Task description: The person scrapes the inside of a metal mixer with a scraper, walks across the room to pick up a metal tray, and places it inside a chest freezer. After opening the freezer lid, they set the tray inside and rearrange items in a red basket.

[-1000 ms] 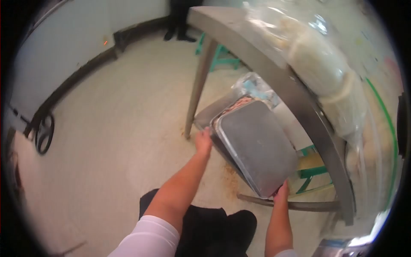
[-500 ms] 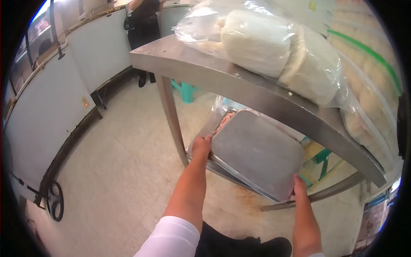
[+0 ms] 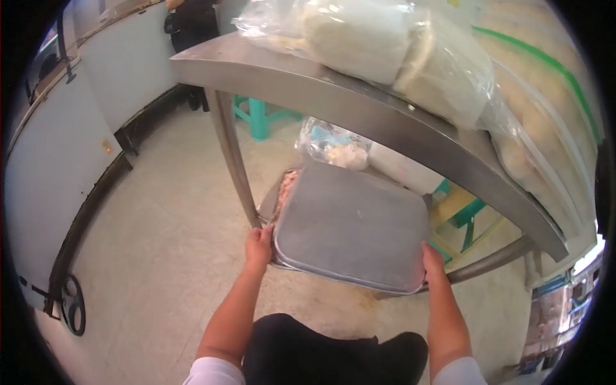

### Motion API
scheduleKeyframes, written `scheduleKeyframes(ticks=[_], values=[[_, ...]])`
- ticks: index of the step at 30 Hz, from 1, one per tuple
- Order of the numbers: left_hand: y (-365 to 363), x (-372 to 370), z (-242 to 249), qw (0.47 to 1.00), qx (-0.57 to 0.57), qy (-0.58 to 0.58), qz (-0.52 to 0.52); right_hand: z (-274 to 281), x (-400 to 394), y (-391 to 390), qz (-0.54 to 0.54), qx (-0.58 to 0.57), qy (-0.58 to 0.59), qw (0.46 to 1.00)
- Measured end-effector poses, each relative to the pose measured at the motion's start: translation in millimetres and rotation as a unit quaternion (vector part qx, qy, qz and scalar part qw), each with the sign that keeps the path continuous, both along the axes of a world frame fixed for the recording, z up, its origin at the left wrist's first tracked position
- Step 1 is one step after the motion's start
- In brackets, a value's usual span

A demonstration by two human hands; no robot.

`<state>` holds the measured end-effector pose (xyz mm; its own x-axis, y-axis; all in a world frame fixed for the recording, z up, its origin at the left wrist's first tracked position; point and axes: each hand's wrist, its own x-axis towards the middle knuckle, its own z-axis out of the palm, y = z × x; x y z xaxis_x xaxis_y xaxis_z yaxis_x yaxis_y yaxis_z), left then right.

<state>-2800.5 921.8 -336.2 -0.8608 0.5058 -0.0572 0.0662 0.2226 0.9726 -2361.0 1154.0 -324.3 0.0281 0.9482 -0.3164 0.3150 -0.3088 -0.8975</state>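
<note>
A grey metal tray (image 3: 356,221) lies bottom-up like a cover at the lower shelf of the steel table. Along its left side, pinkish ground meat (image 3: 287,189) shows from a pan beneath it. My left hand (image 3: 260,245) is closed on the near left corner; whether its fingers take in the lower pan too is hidden. On the right edge, my right hand (image 3: 432,260) grips with the thumb on top and the fingers underneath, mostly out of sight.
Above stands the steel table (image 3: 308,86), with plastic-wrapped pale dough-like rolls (image 3: 359,38) and a green-sealed bag (image 3: 539,109) on it. Behind the tray is a clear plastic bag (image 3: 333,146). Green stools (image 3: 258,119) and a person in dark clothes (image 3: 194,25) are farther back.
The metal tray has turned so its near edge lies more level, and its left side has come toward me. My left hand has moved left and down with it; both hands keep their grip.
</note>
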Motion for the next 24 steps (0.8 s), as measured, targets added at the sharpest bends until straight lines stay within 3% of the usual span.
scheduleKeyframes(ticks=[1,4,6,9,11,13,14,15,16,19,22,24], values=[[-5.6,1.8,-4.4,1.000,-0.001,-0.004,-0.008,1.7,-0.6,-0.2,-0.005,-0.038,0.059,0.998],[-7.1,-5.6,-10.3,0.999,-0.018,-0.024,0.012,14.5,-8.3,-0.9,0.026,-0.015,0.028,0.999],[1.9,-23.6,-26.0,0.999,-0.053,-0.004,-0.008,41.2,-21.4,-14.9,0.045,0.024,-0.116,0.992],[20.7,-49.2,-29.4,0.999,-0.022,0.014,-0.021,20.7,-30.3,-12.3,0.059,0.072,-0.177,0.980],[25.8,-48.2,-5.2,0.993,0.068,-0.070,-0.064,20.6,-47.6,-18.9,0.042,0.088,-0.206,0.974],[20.8,-74.3,-20.0,0.979,-0.026,-0.167,-0.112,-19.3,-48.1,2.2,0.074,0.089,-0.206,0.972],[13.4,-55.6,-4.6,0.961,0.062,-0.263,-0.066,-41.3,-49.4,-5.3,0.110,0.179,-0.322,0.923],[-3.2,-54.2,4.1,0.961,-0.018,-0.269,-0.054,34.0,-65.9,-61.4,0.040,0.132,-0.240,0.961],[-17.5,-66.6,-4.1,0.946,-0.056,-0.290,-0.131,62.6,-65.4,-82.7,0.063,0.161,-0.233,0.957],[-61.3,-68.5,-18.3,0.942,-0.098,-0.308,-0.093,127.2,-42.8,-145.2,0.148,0.119,-0.254,0.948],[-112.3,-44.8,13.0,0.919,-0.213,-0.330,-0.010,187.9,14.7,-213.5,0.213,0.037,-0.244,0.945],[-142.8,-17.6,58.7,0.888,-0.250,-0.382,-0.055,208.1,61.1,-264.5,0.223,-0.034,-0.228,0.947]])
